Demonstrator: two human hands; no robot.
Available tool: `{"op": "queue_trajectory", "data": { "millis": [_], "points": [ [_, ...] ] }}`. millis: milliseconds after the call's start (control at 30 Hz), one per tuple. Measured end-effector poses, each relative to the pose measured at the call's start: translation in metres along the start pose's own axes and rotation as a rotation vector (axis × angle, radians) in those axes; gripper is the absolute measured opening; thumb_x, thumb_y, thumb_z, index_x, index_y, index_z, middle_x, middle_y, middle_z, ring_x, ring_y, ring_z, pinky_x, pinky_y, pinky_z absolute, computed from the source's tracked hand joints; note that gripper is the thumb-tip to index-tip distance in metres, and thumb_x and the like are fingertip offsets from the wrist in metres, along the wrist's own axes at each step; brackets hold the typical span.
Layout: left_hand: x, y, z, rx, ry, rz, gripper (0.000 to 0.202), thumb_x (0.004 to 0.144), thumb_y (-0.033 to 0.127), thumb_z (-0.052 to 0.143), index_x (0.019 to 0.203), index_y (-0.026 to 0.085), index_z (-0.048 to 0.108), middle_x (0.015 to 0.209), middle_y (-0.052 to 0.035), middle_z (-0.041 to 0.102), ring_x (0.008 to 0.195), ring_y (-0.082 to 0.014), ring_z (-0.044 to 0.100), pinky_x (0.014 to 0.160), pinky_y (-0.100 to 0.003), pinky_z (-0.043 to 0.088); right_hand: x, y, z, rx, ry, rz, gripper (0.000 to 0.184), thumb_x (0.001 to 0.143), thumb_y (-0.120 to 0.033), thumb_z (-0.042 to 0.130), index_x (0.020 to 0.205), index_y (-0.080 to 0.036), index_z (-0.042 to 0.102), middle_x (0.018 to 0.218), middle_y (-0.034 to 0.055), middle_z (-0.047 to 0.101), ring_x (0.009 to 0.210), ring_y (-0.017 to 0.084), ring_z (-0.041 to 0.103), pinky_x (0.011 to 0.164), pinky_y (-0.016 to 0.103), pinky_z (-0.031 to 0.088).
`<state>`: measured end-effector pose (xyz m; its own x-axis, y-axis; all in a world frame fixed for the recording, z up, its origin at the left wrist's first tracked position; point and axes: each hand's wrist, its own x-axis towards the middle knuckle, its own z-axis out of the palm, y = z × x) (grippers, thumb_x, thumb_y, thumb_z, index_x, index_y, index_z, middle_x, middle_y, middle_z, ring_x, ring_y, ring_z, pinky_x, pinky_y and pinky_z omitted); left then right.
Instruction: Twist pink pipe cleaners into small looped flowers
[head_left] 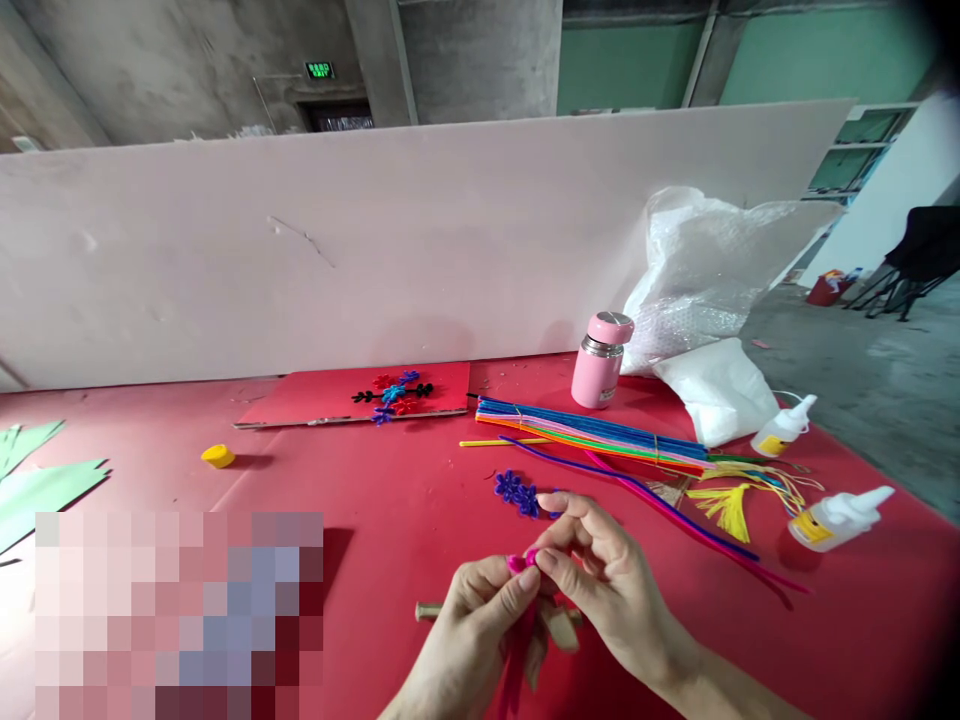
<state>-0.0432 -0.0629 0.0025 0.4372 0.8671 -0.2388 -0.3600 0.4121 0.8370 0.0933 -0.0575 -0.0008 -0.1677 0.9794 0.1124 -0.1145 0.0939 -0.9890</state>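
Observation:
My left hand [480, 625] and my right hand [600, 575] meet low in the middle of the view, both pinching a bright pink pipe cleaner [519, 562] whose end is curled into a small loop between the fingertips. Its tail runs down under my left hand. Just beyond the fingers lies a small purple pipe-cleaner flower [517, 492] on the red table cover [360, 520]. A short wooden stick [429, 610] lies under my hands, mostly hidden.
A bundle of coloured pipe cleaners [600, 432] lies to the right, with loose purple and pink ones. Behind it stand a pink flask [600, 360] and a plastic bag [705, 280]. Two glue bottles [840, 518], a yellow tassel [724, 505], a red card with flowers [360, 395], a yellow cap [217, 456].

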Motion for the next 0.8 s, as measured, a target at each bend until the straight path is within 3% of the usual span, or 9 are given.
{"op": "queue_trajectory", "data": {
  "millis": [267,500,800],
  "points": [
    [-0.0020,-0.0024,-0.0044,0.036,-0.042,0.038,0.028,0.083,0.029,0.049,0.069,0.011,0.066,0.059,-0.0080,0.066,0.045,-0.0112,0.053,0.045,-0.022,0.041,0.0034,-0.0055,-0.0014,0.091,-0.018,0.071,0.031,0.079,-0.025,0.059,0.107,-0.020,0.045,0.066,-0.0048,0.053,0.060,0.008,0.052,0.059,0.021,0.044],
    [-0.0034,0.0042,-0.0039,0.114,-0.117,0.029,0.028,0.086,0.024,0.045,0.077,0.011,0.069,0.072,-0.0097,0.068,0.052,-0.0118,0.055,0.055,-0.026,0.044,0.0071,-0.0077,-0.0021,0.278,-0.103,0.171,0.034,0.079,-0.027,0.058,0.108,-0.021,0.040,0.064,-0.0073,0.050,0.036,0.003,0.043,0.037,0.017,0.036],
    [0.0000,0.0018,-0.0052,0.032,-0.068,0.044,0.024,0.082,0.025,0.051,0.077,0.011,0.069,0.061,-0.0087,0.067,0.051,-0.0133,0.056,0.049,-0.024,0.044,0.0055,-0.0075,-0.0038,-0.004,-0.039,0.049,0.031,0.082,-0.026,0.054,0.110,-0.019,0.044,0.071,-0.0013,0.059,0.067,0.012,0.057,0.066,0.026,0.046]
  ]
}}
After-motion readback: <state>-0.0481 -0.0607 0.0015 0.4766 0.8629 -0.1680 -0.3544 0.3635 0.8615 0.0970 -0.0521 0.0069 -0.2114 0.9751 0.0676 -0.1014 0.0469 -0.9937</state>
